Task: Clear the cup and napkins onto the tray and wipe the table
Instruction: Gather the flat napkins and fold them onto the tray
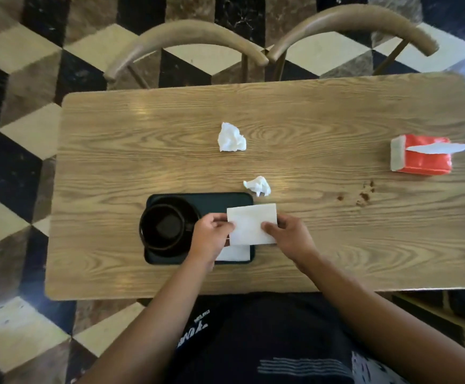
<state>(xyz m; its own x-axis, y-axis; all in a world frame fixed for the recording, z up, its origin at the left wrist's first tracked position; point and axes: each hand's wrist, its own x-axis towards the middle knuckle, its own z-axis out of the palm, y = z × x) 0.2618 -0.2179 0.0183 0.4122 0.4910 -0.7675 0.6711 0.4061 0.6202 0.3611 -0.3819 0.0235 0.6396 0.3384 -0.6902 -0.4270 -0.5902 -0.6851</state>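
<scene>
A dark tray (217,199) lies on the wooden table (336,245) near its front edge. On the tray's left half stands a black cup (163,227) on a dark saucer. A flat white napkin (249,225) is held over the tray's right part: my left hand (212,235) pinches its left edge and my right hand (288,235) pinches its right side. Another white napkin (234,253) lies on the tray beneath it. Two crumpled napkins sit on the table, a small one (257,185) just beyond the tray and a larger one (231,137) farther back.
A red tissue pack (419,157) with a sheet sticking out stands at the table's right. Brown crumbs or stains (364,194) mark the wood right of the tray. Two wooden chairs (264,55) are pushed in at the far side.
</scene>
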